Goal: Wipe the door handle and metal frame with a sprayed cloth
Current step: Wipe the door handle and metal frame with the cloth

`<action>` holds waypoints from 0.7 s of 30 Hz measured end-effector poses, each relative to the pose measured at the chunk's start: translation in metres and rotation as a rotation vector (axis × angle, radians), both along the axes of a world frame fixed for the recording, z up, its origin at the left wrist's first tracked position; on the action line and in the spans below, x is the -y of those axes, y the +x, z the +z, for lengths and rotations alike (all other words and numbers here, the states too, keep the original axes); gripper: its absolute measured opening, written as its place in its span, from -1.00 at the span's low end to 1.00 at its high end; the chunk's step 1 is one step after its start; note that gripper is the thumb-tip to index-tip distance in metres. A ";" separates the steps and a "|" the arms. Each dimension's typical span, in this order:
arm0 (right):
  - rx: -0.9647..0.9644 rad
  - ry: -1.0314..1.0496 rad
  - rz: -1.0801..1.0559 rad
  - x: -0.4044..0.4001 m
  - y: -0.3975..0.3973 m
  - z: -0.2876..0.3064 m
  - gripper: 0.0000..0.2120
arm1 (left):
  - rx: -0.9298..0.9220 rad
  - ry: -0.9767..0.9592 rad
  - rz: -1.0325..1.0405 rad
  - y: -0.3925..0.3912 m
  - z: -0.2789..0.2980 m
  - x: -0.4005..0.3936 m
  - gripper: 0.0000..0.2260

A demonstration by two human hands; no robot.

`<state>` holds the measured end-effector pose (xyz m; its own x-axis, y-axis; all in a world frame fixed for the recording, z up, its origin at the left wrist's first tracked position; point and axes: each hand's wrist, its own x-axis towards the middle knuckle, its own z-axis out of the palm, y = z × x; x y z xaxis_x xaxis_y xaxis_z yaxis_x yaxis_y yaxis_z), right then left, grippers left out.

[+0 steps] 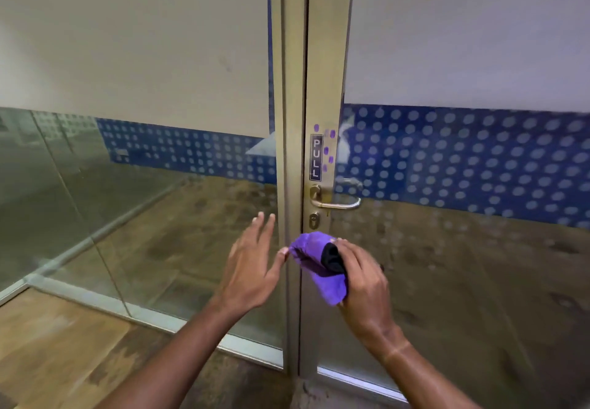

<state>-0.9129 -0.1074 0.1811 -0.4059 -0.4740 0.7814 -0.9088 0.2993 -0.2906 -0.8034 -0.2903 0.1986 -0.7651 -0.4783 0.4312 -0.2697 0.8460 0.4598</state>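
Note:
A glass door with a pale metal frame (325, 57) stands in front of me. Its brass lever handle (340, 205) sits below a black PULL label (316, 157), with a keyhole (313, 220) underneath. Purple smudges dot the frame beside the label. My right hand (360, 276) grips a bunched purple cloth (314, 258) with a black part inside it, held just below the keyhole in front of the frame. My left hand (252, 265) is spread flat with fingers apart, its thumb tip touching the cloth's left edge.
A fixed glass panel (127, 217) with its own metal post (285, 153) stands left of the door. A blue band with pale dots (463, 159) crosses the glass at handle height. Brownish floor (57, 354) lies below, with a metal bottom rail along the glass.

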 end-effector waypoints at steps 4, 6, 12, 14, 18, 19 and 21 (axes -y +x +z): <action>-0.061 0.027 -0.081 0.026 -0.025 -0.001 -0.62 | 0.036 -0.156 -0.026 -0.036 -0.002 0.035 -0.33; -0.083 0.041 -0.104 0.034 -0.038 -0.002 -0.65 | 0.056 -0.195 -0.051 -0.055 -0.004 0.048 -0.33; -0.133 0.039 -0.158 0.058 -0.087 -0.001 -0.67 | 0.062 -0.258 -0.093 -0.113 -0.014 0.075 -0.37; -0.156 0.035 -0.177 0.065 -0.106 0.001 -0.66 | 0.055 -0.253 -0.102 -0.131 -0.017 0.082 -0.36; -0.181 0.019 -0.209 0.083 -0.137 0.011 -0.61 | 0.049 -0.227 -0.103 -0.165 -0.018 0.097 -0.36; -0.190 0.026 -0.206 0.087 -0.144 0.013 -0.60 | 0.046 -0.221 -0.102 -0.173 -0.019 0.101 -0.36; -0.202 0.043 -0.202 0.097 -0.156 0.018 -0.58 | 0.030 -0.219 -0.096 -0.186 -0.022 0.109 -0.37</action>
<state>-1.0694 -0.2041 0.1994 -0.3336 -0.4340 0.8369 -0.8675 0.4887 -0.0923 -0.9892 -0.3991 0.1770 -0.8164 -0.3007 0.4931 -0.1942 0.9470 0.2560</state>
